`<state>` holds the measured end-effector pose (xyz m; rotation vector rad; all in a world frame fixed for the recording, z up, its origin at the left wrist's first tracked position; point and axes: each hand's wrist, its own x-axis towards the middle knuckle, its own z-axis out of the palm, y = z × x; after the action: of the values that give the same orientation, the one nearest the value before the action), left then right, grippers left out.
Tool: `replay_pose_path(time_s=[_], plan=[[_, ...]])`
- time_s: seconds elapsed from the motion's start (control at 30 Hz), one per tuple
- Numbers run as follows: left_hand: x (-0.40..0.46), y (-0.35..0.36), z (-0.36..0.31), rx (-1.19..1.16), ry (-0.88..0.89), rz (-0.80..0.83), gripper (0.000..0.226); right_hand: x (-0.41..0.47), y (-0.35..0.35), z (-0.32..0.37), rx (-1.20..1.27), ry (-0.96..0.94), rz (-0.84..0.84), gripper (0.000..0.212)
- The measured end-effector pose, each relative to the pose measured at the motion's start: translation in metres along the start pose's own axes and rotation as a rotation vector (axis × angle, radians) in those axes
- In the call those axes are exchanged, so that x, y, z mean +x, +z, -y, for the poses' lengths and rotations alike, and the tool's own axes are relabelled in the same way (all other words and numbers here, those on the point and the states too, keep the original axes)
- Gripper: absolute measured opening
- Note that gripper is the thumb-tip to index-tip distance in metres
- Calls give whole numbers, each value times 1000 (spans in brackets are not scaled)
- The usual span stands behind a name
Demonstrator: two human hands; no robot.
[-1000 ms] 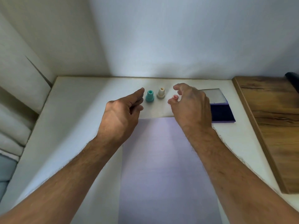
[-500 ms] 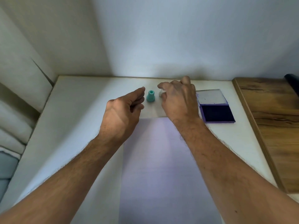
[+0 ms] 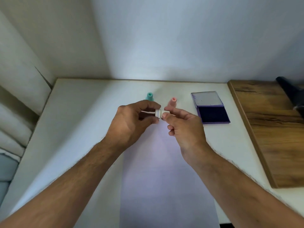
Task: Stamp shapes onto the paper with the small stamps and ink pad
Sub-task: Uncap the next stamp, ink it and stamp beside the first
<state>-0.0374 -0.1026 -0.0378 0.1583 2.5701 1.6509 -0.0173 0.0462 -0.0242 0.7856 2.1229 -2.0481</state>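
A small white stamp (image 3: 158,113) hangs sideways in the air above the far end of the paper (image 3: 166,178). My left hand (image 3: 131,122) pinches its wide end between thumb and fingers. My right hand (image 3: 182,124) pinches its narrow end with thumb and forefinger. A teal stamp (image 3: 149,96) stands upright on the white table just beyond my left hand. A pink stamp (image 3: 172,102) stands beyond my right forefinger. The ink pad (image 3: 213,114) lies open to the right, its dark blue pad facing up and its lid (image 3: 207,99) folded back.
A white table (image 3: 82,120) carries everything and meets a wall at the back. A wooden board (image 3: 271,129) borders the table on the right. A dark object (image 3: 291,94) lies on that board's far corner. Pale cushions (image 3: 14,129) sit past the left edge.
My right hand lifted the white stamp from beside the teal one and brought it nearer. My left hand closed its fingers on the stamp's other end. The pink stamp is now uncovered.
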Motion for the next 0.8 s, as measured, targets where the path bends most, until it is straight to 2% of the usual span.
replay_pose_path(time_s=[0.23, 0.3, 0.43, 0.8], plan=[[3, -3, -2, -197, 30, 60, 36, -5, -16, 5, 376, 188, 152, 10], [3, -3, -2, -220, 33, 55, 39, -1, -18, 6, 425, 206, 199, 14], [2, -2, -1, -196, 47, 44, 40, 5, -16, 2, 430, 240, 245, 27], [3, -1, 6, -187, 39, -32, 38, 19, -13, 5, 333, 212, 310, 26]])
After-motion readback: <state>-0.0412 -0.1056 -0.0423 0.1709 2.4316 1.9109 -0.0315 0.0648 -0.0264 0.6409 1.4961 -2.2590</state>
